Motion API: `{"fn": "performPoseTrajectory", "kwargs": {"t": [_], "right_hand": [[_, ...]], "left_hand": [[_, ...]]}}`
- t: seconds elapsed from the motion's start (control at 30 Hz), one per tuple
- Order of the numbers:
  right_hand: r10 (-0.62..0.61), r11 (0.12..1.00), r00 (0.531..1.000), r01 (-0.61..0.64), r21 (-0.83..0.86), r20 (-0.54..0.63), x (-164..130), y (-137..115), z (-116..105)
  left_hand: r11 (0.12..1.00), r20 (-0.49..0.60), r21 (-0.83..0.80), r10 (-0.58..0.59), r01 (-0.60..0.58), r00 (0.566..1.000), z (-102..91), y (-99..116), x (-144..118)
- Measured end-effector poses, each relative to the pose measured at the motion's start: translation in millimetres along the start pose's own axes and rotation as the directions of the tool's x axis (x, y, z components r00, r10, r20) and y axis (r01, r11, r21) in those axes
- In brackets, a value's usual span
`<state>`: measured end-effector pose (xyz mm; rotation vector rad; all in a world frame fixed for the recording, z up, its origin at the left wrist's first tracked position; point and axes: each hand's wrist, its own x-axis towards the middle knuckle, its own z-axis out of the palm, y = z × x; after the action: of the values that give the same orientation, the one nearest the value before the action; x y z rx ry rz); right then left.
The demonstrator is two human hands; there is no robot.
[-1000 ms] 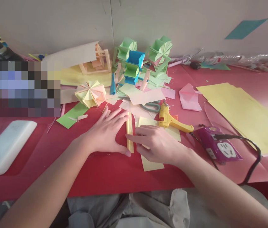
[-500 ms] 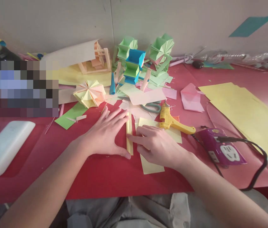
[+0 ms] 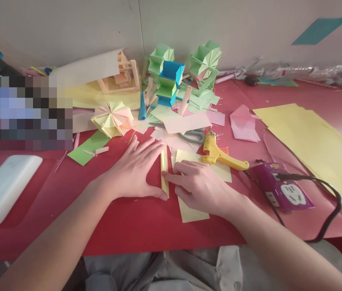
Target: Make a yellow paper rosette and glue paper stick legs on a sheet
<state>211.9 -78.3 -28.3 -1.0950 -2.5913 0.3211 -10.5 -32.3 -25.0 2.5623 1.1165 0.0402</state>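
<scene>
A narrow folded yellow paper strip (image 3: 164, 167) lies on the red table cover (image 3: 128, 226), running away from me. My left hand (image 3: 136, 169) lies flat beside it, thumb and fingertips pressing its left edge. My right hand (image 3: 201, 184) rests on a pale yellow sheet (image 3: 193, 210), its forefinger pushing on the strip from the right. Both hands press the strip down rather than lift it.
A yellow glue gun (image 3: 219, 153) lies just right of my hands, with a purple power socket (image 3: 284, 192) and black cable beyond. Folded paper models (image 3: 171, 81) and scraps crowd the back. Large yellow sheets (image 3: 316, 141) lie right, a white device (image 3: 4, 190) left.
Both hands stay on the strip with almost no movement. The view has shifted slightly.
</scene>
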Motion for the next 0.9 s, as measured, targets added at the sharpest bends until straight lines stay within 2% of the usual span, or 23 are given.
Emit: {"fn": "performPoseTrajectory", "kwargs": {"t": [0.9], "right_hand": [[0.043, 0.999, 0.999, -0.042, -0.028, 0.005, 1.7, -3.3, 3.0]], "left_hand": [[1.000, 0.009, 0.017, 0.013, -0.013, 1.000, 0.8, 1.1, -1.5]]}}
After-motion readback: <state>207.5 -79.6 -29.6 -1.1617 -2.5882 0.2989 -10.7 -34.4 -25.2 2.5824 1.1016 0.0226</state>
